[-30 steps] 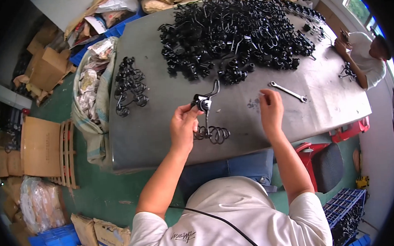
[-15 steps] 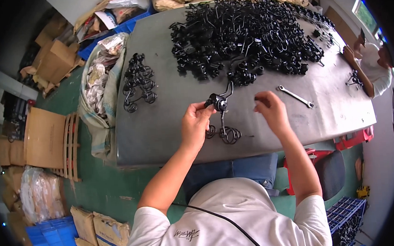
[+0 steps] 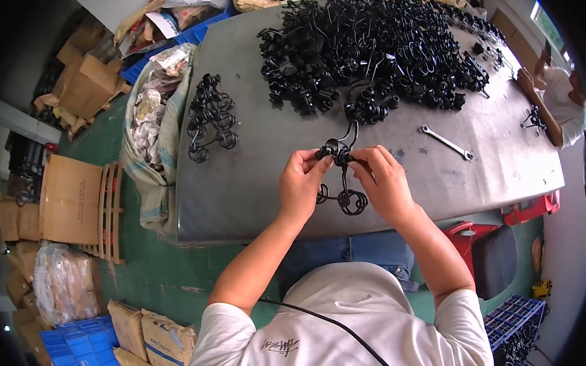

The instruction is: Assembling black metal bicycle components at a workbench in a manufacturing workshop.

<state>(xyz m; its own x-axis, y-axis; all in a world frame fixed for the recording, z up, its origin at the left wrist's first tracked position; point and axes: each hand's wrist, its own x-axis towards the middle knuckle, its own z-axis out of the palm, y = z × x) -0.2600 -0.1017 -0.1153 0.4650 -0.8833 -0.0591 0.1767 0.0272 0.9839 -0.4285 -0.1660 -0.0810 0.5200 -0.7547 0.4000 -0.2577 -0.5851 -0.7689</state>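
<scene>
A black metal part with a clamp-like middle, bent rods and coiled rings (image 3: 353, 202) is between my two hands, just above the near part of the grey table (image 3: 253, 185). My left hand (image 3: 301, 182) pinches its middle from the left, thumb and fingers closed. From the right, my right hand (image 3: 382, 177) is closed at the same middle, fingertips pressed against it. Whether a small piece sits under those fingertips is hidden. The bent rod points away from me; the rings hang toward me. Right of my right hand lies a silver wrench (image 3: 446, 142).
A large heap of similar black parts (image 3: 372, 50) covers the table's far side. Several more (image 3: 210, 117) lie in a small group at left. A stuffed woven sack (image 3: 152, 124) stands against the left edge. Another person (image 3: 556, 100) sits at the right end.
My right hand has moved left from beside the black part and closed on its middle. My left hand keeps its hold, with the part slightly turned.
</scene>
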